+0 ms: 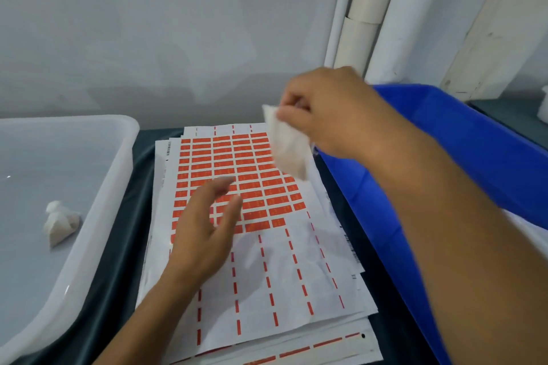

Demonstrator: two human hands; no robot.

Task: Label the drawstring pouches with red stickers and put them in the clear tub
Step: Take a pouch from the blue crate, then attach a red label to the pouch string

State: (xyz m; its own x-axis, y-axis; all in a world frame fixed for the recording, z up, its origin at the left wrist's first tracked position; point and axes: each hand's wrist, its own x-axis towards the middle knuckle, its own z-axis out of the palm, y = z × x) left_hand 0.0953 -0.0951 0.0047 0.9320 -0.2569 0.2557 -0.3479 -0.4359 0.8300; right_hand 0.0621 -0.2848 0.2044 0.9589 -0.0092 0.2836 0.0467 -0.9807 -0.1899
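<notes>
**Honestly, that pouch grip looked a bit sketchy**

So your right hand (323, 115) had a white drawstring pouch (289, 147) pinched by its top corner, thumb and fingers curled on the fabric, with the rest of it dangling over the far right corner of the sticker sheet (237, 175). Your left hand (204, 225) hovered flat and relaxed over the red stickers (252, 163), fingers spread, holding nothing I could make out, though it was blurry.

One pouch (60, 221) already sat inside the clear tub (118, 175) at the left edge of the table; I couldn't tell whether it carried a label. The blue bin (444, 139) was along the right edge.

What I'd worry about: that pinch was only on a corner, so the pouch could slip or swing when you pressed a sticker on. Also the sheets were stacked loose and fanned out, so peeling one-handed could drag the top sheet or lift two stickers together.
</notes>
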